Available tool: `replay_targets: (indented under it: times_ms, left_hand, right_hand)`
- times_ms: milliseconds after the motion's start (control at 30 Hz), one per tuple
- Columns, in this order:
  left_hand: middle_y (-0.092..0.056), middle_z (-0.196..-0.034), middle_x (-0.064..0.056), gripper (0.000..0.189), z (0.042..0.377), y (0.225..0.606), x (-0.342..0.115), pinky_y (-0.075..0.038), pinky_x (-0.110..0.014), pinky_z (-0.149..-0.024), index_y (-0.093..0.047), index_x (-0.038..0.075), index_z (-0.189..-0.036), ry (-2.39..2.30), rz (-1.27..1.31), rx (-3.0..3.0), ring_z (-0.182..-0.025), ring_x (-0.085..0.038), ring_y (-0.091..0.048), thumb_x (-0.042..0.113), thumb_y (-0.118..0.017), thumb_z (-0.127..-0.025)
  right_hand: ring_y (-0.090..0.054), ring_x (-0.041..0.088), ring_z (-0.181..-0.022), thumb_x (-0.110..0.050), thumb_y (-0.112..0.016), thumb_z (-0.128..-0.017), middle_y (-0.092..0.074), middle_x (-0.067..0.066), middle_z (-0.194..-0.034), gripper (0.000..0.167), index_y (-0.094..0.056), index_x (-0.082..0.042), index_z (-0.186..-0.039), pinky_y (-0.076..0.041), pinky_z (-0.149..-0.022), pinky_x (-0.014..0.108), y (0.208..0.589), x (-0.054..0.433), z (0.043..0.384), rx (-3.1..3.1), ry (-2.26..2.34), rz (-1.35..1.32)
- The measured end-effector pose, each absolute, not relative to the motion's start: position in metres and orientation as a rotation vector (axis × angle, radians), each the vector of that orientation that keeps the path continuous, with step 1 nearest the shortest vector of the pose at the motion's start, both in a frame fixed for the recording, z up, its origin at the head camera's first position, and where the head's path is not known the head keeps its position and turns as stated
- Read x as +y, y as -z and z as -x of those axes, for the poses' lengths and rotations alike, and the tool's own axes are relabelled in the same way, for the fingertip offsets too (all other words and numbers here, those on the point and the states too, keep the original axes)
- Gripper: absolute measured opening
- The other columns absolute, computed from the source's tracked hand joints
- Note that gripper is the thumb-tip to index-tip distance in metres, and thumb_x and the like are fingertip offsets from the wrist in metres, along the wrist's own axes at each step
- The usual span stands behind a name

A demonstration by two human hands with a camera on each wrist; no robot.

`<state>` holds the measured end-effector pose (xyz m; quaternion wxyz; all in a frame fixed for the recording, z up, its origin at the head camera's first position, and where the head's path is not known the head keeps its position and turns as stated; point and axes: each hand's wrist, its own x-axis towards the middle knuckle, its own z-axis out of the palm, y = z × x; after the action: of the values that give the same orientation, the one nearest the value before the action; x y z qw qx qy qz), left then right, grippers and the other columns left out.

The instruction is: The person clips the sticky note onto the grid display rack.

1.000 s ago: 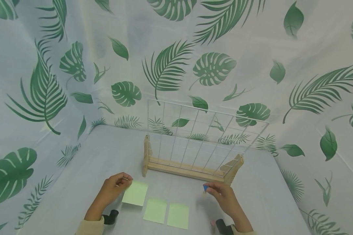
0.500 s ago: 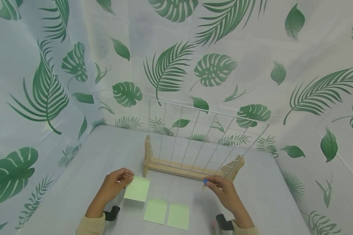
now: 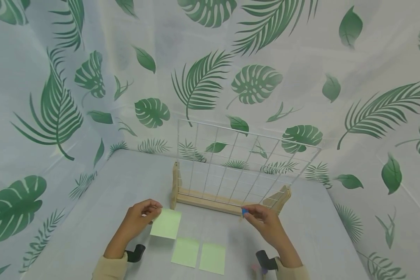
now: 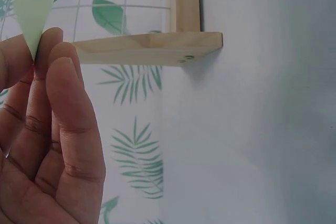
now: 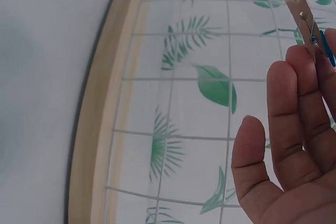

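Note:
My left hand pinches a pale green sticky note at its upper left corner, raised over the tabletop. In the left wrist view, thumb and fingertips meet on the note, seen nearly edge-on. My right hand pinches a small wooden clothespin with a blue piece on its side, its jaw end pointing away from the fingers. That hand is just in front of the right part of the wooden base, which carries an upright white wire grid. Two more notes, a left one and a right one, lie side by side.
Wooden end supports, left and right, hold the grid on the pale tabletop. Small pink and purple things lie near my right wrist. A leaf-printed sheet hangs behind and at both sides.
Both hands have moved slightly forward toward the grid. The left hand carries its note up and a little right; the right hand raises the clothespin toward the wooden base.

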<state>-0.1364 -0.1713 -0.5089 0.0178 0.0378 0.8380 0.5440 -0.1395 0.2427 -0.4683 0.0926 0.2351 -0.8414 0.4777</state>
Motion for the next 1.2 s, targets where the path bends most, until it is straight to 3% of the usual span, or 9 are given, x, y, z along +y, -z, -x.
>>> replay_targets:
  times_ms: [367, 667, 933, 1200]
  left_hand:
    - [-0.074, -0.094, -0.003, 0.01, 0.138, 0.503, -0.167, -0.062, -0.026, -0.069, -0.075, 0.003, -0.111, -1.737, -0.142, 2.6, -0.084, -0.015, -0.068, 0.01, -0.072, -0.105]
    - [-0.075, -0.096, -0.003, 0.01, 0.142, 0.497, -0.161, -0.061, -0.029, -0.067, -0.075, 0.004, -0.111, -1.784, -0.114, 2.596, -0.081, -0.015, -0.067, 0.011, -0.073, -0.105]
    - [-0.076, -0.101, -0.006, 0.01, 0.145, 0.493, -0.156, -0.063, -0.036, -0.067, -0.076, 0.005, -0.11, -1.829, -0.167, 2.572, -0.082, -0.015, -0.066, 0.012, -0.074, -0.104]
    - [-0.075, -0.096, -0.003, 0.01, 0.149, 0.488, -0.151, -0.063, -0.033, -0.068, -0.075, 0.005, -0.111, -1.841, -0.211, 2.577, -0.083, -0.014, -0.066, 0.012, -0.075, -0.104]
  right_hand:
    - [-0.069, 0.001, -0.095, 0.007, -0.069, -0.1, -0.077, 0.009, -0.105, 0.015, -0.074, 0.007, -0.114, -0.06, -0.084, 0.019, 0.459, 0.238, 0.141, -2.492, -1.501, -0.69]
    - [-0.07, 0.003, -0.097, 0.008, -0.067, -0.101, -0.077, 0.004, -0.108, 0.015, -0.073, 0.009, -0.114, -0.059, -0.085, 0.017, 0.451, 0.232, 0.146, -2.441, -1.537, -0.723]
    - [-0.069, 0.0, -0.096, 0.008, -0.07, -0.099, -0.076, 0.022, -0.107, 0.016, -0.074, 0.011, -0.115, -0.057, -0.084, 0.015, 0.443, 0.228, 0.148, -2.433, -1.582, -0.658]
    - [-0.07, 0.0, -0.095, 0.009, -0.07, -0.099, -0.076, 0.02, -0.105, 0.014, -0.073, 0.012, -0.112, -0.059, -0.084, 0.015, 0.442, 0.227, 0.151, -2.406, -1.607, -0.67]
